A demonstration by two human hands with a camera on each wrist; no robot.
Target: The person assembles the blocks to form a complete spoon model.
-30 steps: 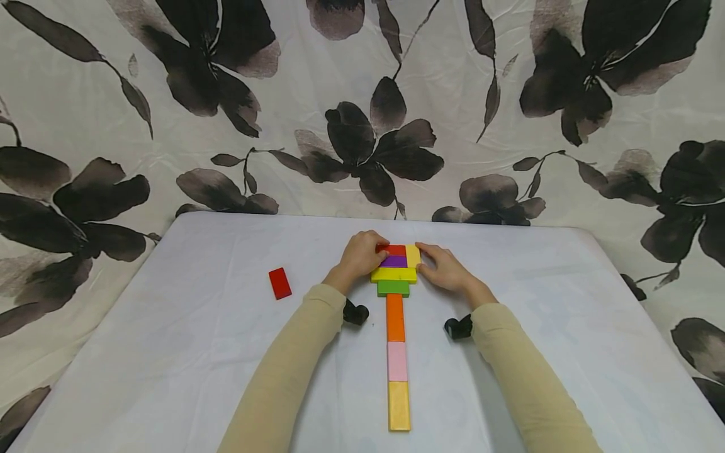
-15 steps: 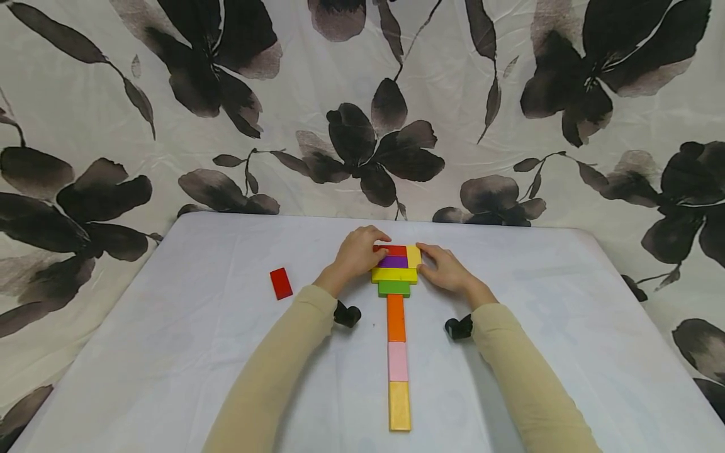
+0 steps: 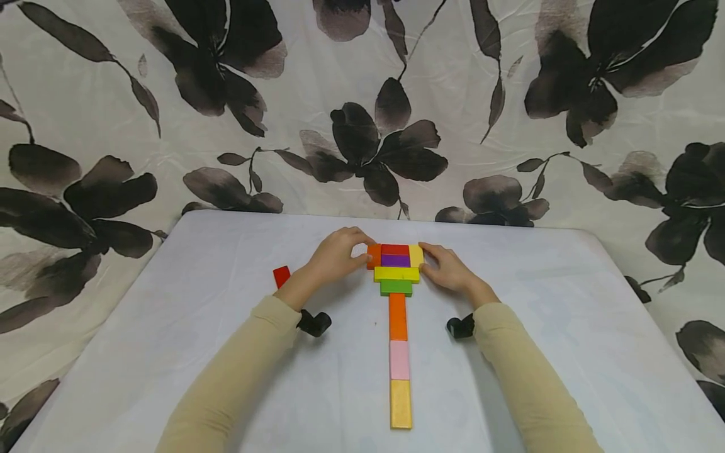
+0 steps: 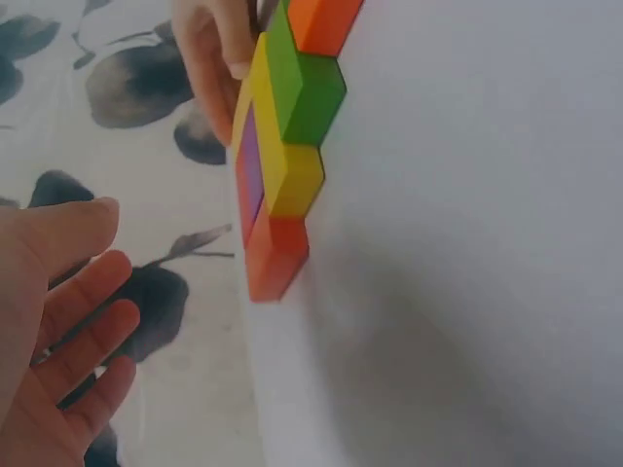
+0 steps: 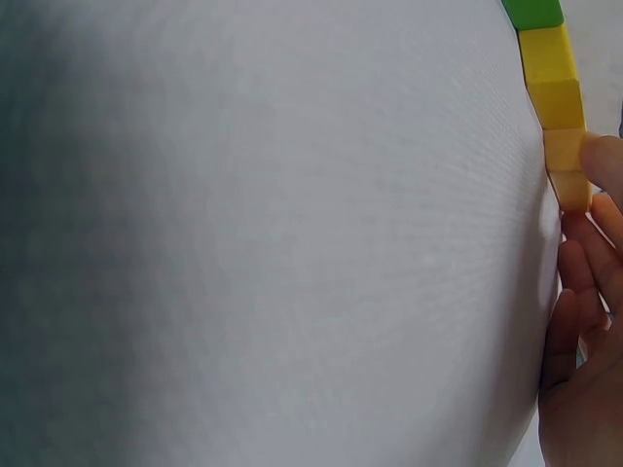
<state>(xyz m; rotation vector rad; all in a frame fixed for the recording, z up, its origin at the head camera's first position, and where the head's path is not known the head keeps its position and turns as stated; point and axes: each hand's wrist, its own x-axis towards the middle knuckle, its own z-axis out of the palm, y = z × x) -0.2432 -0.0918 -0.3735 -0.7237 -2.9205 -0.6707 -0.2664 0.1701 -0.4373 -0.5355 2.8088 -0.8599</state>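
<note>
Flat on the table lies a figure of coloured blocks. At its top left sits an orange block [image 3: 374,257], beside a red block [image 3: 394,249] and a purple block [image 3: 395,260]. My left hand [image 3: 335,257] is just left of the orange block; the left wrist view has its loosely bent fingers [image 4: 97,336] apart from the blocks. On the top right, my right hand [image 3: 450,267] pinches a light yellow block [image 3: 416,255] between thumb and finger. Under these runs a yellow bar [image 3: 396,274], then a green block [image 3: 396,288].
Orange [image 3: 398,318], pink [image 3: 399,360] and golden blocks [image 3: 401,404] form a column toward me. A loose red block [image 3: 281,275] lies left, partly hidden by my left wrist. The white table [image 3: 538,283] ends at a flowered cloth [image 3: 317,63].
My left hand has drawn back to the left, uncovering the orange block at the top left and now partly covering the loose red block. The right hand has stayed in place.
</note>
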